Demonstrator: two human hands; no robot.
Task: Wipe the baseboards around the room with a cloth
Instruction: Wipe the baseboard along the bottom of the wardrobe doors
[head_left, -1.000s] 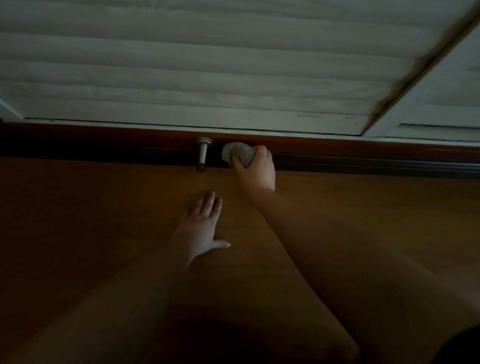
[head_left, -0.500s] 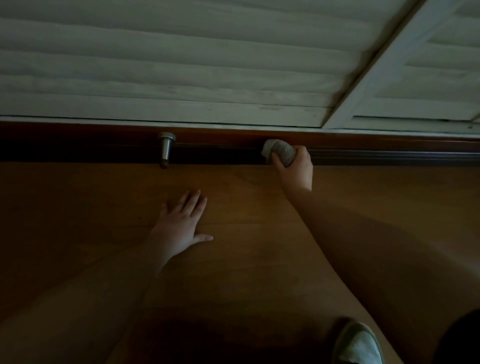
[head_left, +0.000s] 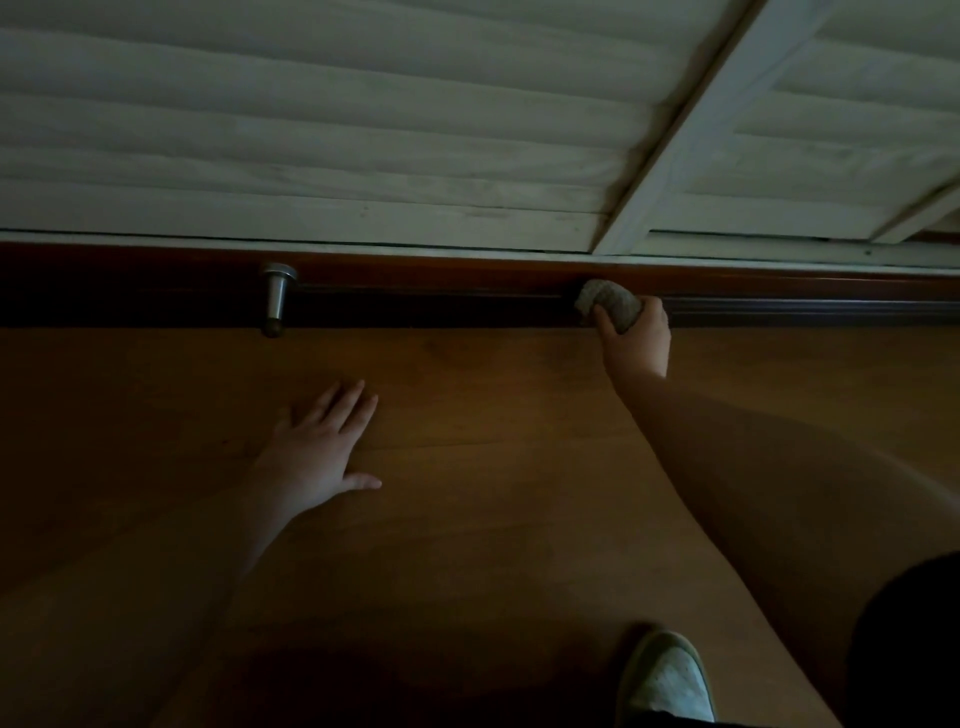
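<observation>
A person is crouching over a wooden floor (head_left: 493, 519) in dim light, wiping the dark baseboard (head_left: 415, 306) that is running as a horizontal band across the upper middle of the frame, beneath white louvred shutters (head_left: 311, 130). The right hand (head_left: 636, 338), right of centre, is gripping a balled grey cloth (head_left: 607, 304) with thumb and fingers curled round it and is pressing it against the face of the board. The left hand (head_left: 317, 452), lower and left of centre, is lying flat on the floor with fingers straight and spread, holding nothing and apparently bracing the body.

The baseboard's long axis is lying left to right across the picture, so the wiping stroke has to be travelling along that line, not toward or away from the wall. The right hand is already in contact through the cloth; the left is well apart from the board. A metal doorstop (head_left: 275, 299) is jutting out of the board left of centre, well to the left of the cloth, and any stroke going that way would, in all likelihood, have to work around it. To the right the board is continuing unobstructed to the frame's edge.

A pale shoe (head_left: 665, 680) is showing at the bottom right. No brand, label or writing is readable anywhere in the scene.
</observation>
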